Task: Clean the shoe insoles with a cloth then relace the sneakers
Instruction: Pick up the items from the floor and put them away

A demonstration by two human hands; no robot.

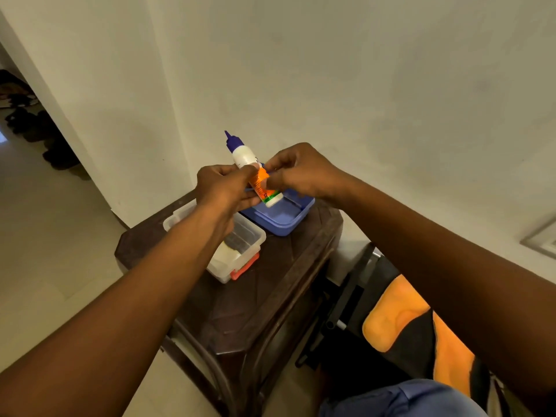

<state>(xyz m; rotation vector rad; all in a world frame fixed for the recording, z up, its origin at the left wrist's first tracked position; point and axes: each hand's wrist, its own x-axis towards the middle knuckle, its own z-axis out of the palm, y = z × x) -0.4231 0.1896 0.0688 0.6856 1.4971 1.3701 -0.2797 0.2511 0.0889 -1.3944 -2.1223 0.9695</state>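
Both hands hold a small white bottle [245, 155] with a purple pointed cap and an orange and green label, tilted above the blue tub. My left hand [224, 188] grips the bottle's lower half from the left. My right hand [296, 173] pinches it from the right with thumb and fingertips at the label. An orange cloth [400, 314] lies over a black object at the lower right. No sneakers or insoles are visible near my hands.
A blue plastic tub [279, 221] and a clear plastic box [243, 251] with a red clip sit on a dark brown stool [258, 311] against the white wall. Dark shoes [57, 152] lie on the floor through the doorway at far left.
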